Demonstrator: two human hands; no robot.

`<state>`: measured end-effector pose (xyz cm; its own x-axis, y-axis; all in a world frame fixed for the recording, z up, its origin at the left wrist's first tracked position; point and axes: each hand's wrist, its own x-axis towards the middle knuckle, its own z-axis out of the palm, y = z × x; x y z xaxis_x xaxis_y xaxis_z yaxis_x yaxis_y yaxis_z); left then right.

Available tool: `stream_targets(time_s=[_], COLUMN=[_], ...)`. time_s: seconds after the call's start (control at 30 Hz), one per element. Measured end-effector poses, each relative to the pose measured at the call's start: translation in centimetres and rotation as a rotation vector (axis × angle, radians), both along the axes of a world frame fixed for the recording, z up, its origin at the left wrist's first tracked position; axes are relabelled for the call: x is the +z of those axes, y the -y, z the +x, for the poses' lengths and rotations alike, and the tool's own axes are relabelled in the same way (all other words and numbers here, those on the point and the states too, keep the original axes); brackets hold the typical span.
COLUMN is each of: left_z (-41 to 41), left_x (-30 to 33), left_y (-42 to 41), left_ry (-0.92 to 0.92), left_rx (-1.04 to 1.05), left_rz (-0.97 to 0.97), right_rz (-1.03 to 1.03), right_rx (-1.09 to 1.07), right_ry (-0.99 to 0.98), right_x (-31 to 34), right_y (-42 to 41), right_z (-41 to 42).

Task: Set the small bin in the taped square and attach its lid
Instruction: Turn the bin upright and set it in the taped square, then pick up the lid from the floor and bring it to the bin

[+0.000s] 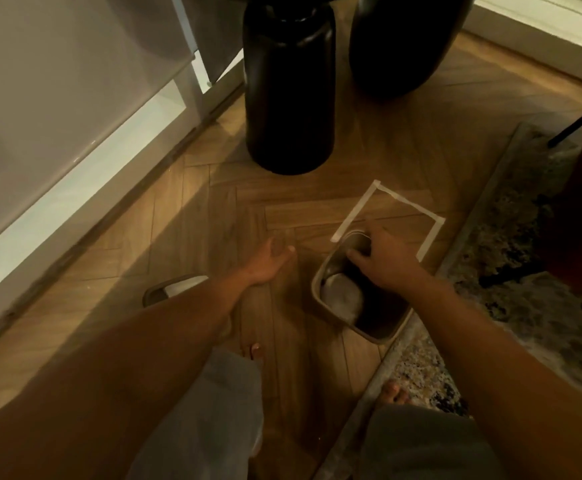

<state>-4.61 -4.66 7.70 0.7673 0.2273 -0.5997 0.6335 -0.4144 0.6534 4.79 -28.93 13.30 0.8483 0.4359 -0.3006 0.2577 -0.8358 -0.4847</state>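
While right hand [384, 259] grips bin [320, 292], left hand [271, 259] spreads.

- The floor [213, 202] is warm brown wood laid in a herringbone pattern.
- A white cabinet [57, 98] runs along the left side, and a brighter band of light falls along its base.
- Two tall, dark, rounded vases stand on the floor ahead: one [289, 91] near the cabinet, the other [403, 43] to its right.
- A mottled grey and cream rug [511, 258] covers the right side, its edge running diagonally.
- The light is dim and amber.
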Motion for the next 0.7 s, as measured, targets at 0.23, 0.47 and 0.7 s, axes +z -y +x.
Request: stream_targets(time_s=[0.23, 0.47, 0.7], left_z=[-4.1, -10.5, -15.7], left_x=[-2.0, -5.3, -9.2], left_y=[-7.4, -14.1, -19.0], left_ry=[0.012, -0.052, -0.148], left_rx=[0.114, 0.354, 0.569], left_rz=[0.139, 0.190, 0.223], right_rz=[0.167, 0.074, 0.101], right_rx=[0.117, 0.208, 0.195], right_ry=[-0.117, -0.277, -0.481], right_x=[-0.8, -6.8, -13.8], right_y=[-8.1, -16.7, -21.8], right_z=[-1.6, -4.3, -7.9])
